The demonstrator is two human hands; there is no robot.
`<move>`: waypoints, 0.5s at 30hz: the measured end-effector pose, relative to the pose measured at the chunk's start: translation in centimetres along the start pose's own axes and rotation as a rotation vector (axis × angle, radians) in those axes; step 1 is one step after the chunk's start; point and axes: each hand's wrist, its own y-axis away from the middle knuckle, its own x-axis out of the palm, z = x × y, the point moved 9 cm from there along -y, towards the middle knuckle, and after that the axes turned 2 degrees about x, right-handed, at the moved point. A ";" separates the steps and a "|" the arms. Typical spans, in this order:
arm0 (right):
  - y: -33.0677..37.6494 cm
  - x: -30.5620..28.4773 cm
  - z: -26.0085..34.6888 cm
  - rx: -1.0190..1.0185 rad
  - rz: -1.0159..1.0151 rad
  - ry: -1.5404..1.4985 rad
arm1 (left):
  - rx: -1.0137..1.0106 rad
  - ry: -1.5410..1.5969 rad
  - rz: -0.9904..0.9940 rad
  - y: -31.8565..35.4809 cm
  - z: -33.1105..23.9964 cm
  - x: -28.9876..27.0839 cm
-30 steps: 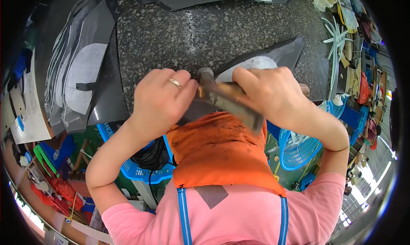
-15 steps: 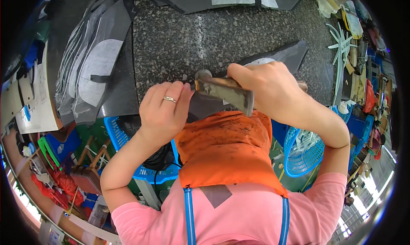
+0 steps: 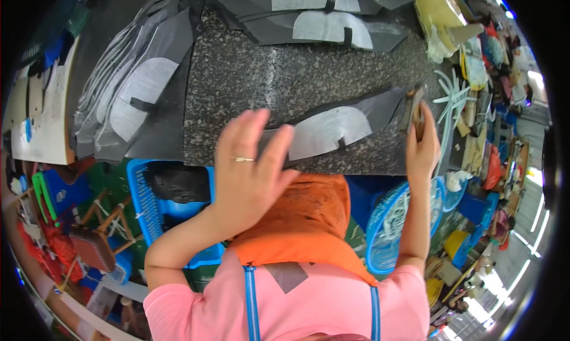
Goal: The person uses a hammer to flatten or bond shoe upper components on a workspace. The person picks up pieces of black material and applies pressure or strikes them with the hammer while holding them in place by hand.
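Note:
A dark grey cut piece with a white patch lies on the speckled stone table near its front edge. My left hand, with a ring on one finger, hovers flat over the piece's left end, fingers spread and empty. My right hand is out at the piece's right end, closed on a brown-handled tool held over the table.
Stacks of grey pieces with white patches lie at the left and along the far edge. Blue baskets stand under the table. White strips and cluttered goods fill the right side.
My hands have parted from in front of my chest. The right hand carried the tool out to the right end of the piece; the left hand opened and moved over the piece's left end.

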 end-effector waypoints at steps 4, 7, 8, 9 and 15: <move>0.6 0.0 -2.9 -0.018 -0.033 0.181 | 0.006 0.084 -0.020 -2.0 -2.0 4.5; 0.0 0.2 -3.0 0.012 0.006 0.204 | 0.052 0.007 -0.096 -2.2 -2.0 6.1; -0.3 -0.3 -1.6 -0.085 -0.046 0.214 | 0.081 0.001 -0.085 -2.3 -2.2 6.3; -0.6 -0.7 0.4 -0.183 -0.096 0.218 | 0.107 -0.010 -0.073 -2.2 -2.4 6.4; -2.4 5.8 10.5 -0.407 0.454 -0.444 | 0.093 0.002 -0.085 -2.6 -2.6 6.3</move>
